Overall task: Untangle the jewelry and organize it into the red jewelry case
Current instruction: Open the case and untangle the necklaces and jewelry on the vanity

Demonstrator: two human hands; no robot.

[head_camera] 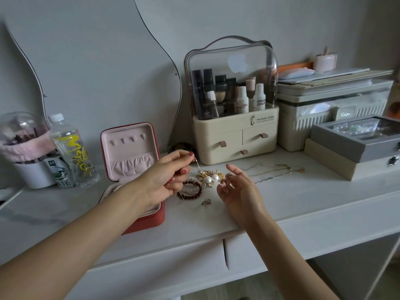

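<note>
A tangled heap of jewelry (205,178) lies on the white table, with pearls, gold pieces and a dark red bead bracelet (190,194). My left hand (166,180) pinches a thin silver chain (195,164) and lifts it from the heap. My right hand (238,189) hovers just right of the heap with curled fingers pinching a small part of the tangle. The red jewelry case (132,156) stands open to the left, its pink lid upright, partly hidden by my left forearm. A white pearl strand (118,188) lies inside it.
Two thin chains (275,172) lie stretched out to the right. A small ring (206,202) sits in front of the heap. A cream cosmetics organizer (234,135) stands behind. Grey and beige boxes (355,146) sit at the right, bottles (71,152) and a brush holder (28,148) at the left.
</note>
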